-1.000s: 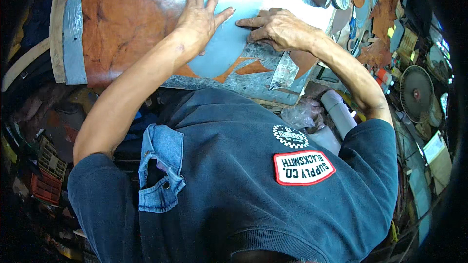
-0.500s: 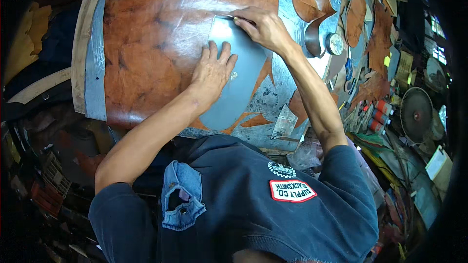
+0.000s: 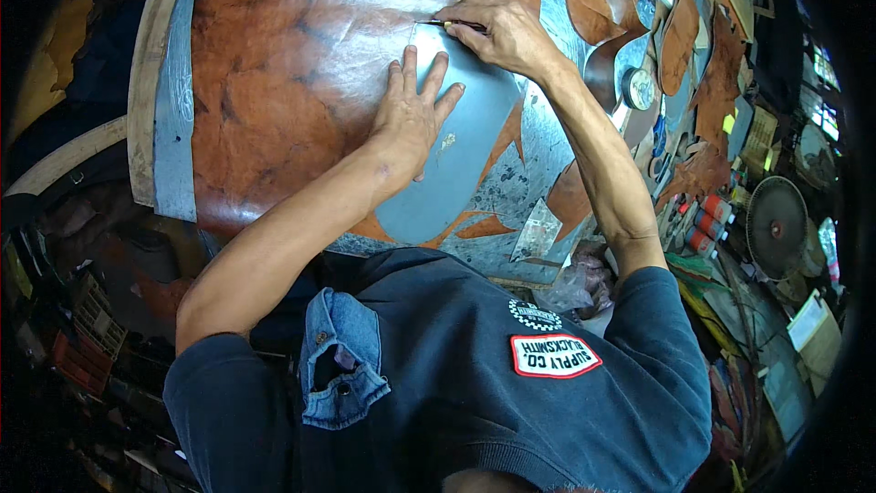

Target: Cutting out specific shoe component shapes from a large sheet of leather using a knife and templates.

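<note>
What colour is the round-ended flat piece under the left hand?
The flat piece is blue-grey, with a small pale mark; the head view shows it best.

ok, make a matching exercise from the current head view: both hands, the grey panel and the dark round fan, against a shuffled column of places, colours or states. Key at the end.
Column 1
1. Left hand
2. Right hand
3. Grey panel
4. Dark round fan

Column 2
A. Toward the right side of the picture, away from the work surface
B. Grips a slim dark tool
C. Smooth, with a rounded near end
D. Fingers spread, holding no tool

Pairs: 1-D, 2-B, 3-C, 4-A
</note>
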The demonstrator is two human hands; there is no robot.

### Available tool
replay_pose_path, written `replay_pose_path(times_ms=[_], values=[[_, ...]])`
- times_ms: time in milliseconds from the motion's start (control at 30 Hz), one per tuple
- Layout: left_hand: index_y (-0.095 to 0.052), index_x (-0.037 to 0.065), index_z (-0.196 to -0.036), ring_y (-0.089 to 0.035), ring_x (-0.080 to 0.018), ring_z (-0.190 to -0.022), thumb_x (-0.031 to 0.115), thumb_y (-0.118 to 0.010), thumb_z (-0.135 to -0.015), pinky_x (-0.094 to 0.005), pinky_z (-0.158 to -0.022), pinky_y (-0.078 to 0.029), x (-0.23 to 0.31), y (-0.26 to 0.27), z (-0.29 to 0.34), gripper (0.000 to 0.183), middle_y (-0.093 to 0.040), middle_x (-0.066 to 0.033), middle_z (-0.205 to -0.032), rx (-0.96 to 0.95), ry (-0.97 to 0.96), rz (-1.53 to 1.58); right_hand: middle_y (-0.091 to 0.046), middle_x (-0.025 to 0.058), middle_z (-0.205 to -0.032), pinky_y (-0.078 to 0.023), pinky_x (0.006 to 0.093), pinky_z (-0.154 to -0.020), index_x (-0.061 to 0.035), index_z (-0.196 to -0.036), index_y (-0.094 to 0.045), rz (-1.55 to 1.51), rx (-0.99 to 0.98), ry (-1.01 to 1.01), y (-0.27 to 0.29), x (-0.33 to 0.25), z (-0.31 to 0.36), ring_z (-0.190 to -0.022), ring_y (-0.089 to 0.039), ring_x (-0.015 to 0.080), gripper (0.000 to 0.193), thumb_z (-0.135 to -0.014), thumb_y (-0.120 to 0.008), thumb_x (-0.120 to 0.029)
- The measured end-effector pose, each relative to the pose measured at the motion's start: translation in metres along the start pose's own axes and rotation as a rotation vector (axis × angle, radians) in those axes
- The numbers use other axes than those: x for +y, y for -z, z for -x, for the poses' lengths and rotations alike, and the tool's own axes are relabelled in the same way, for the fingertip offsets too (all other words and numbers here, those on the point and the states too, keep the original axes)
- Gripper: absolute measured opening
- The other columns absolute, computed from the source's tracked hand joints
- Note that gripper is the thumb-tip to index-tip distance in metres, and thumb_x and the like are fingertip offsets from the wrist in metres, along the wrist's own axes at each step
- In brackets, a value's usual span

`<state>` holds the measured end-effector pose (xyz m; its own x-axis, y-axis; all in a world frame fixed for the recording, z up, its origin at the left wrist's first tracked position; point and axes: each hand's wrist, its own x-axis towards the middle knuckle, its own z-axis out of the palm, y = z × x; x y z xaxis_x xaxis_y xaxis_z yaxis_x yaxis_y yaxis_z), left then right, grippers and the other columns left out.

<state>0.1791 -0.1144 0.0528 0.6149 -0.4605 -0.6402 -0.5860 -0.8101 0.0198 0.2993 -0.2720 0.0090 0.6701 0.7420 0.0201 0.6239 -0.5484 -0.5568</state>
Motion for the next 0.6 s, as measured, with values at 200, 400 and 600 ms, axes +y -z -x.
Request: replay_pose_path(times_ms=[200, 400, 600], values=[[-0.019, 0.021, -0.154, -0.013, -0.0497, -0.141, 0.061, -0.083, -0.054, -0.0513, -0.112, -0.025, -0.001, 0.001, -0.001, 0.126, -0.010, -0.0209, -0.158, -0.008, -0.005, -0.010, -0.068, 0.0107, -0.105, -0.053, 0.0386, -0.084, -0.0090, -0.109, -0.070, 0.059, -0.015, 0.051, -0.001, -0.002, -0.002, -0.096, -0.065, 0.0293, 0.023, -0.090, -0.060, -0.017], [-0.019, 0.021, -0.154, -0.014, -0.0496, -0.141, 0.062, -0.082, -0.054, -0.0507, -0.111, -0.026, -0.001, 0.005, 0.001, 0.125, -0.010, -0.0209, -0.158, -0.016, -0.005, -0.029, -0.067, 0.0108, -0.099, -0.052, 0.0391, -0.082, -0.0091, -0.113, -0.067, 0.111, -0.092, 0.022, 0.004, -0.007, -0.002, -0.094, -0.065, 0.0299, 0.025, -0.092, -0.057, -0.017], [-0.019, 0.021, -0.154, -0.016, -0.0499, -0.140, 0.062, -0.082, -0.054, -0.0505, -0.111, -0.027, 0.001, 0.003, 0.000, 0.125, -0.010, -0.0209, -0.158, -0.005, -0.003, -0.041, -0.068, 0.0111, -0.104, -0.051, 0.0403, -0.084, -0.0089, -0.113, -0.068, 0.122, -0.091, -0.046, 0.015, -0.006, 0.020, -0.096, -0.064, 0.0301, 0.025, -0.092, -0.057, -0.019]])
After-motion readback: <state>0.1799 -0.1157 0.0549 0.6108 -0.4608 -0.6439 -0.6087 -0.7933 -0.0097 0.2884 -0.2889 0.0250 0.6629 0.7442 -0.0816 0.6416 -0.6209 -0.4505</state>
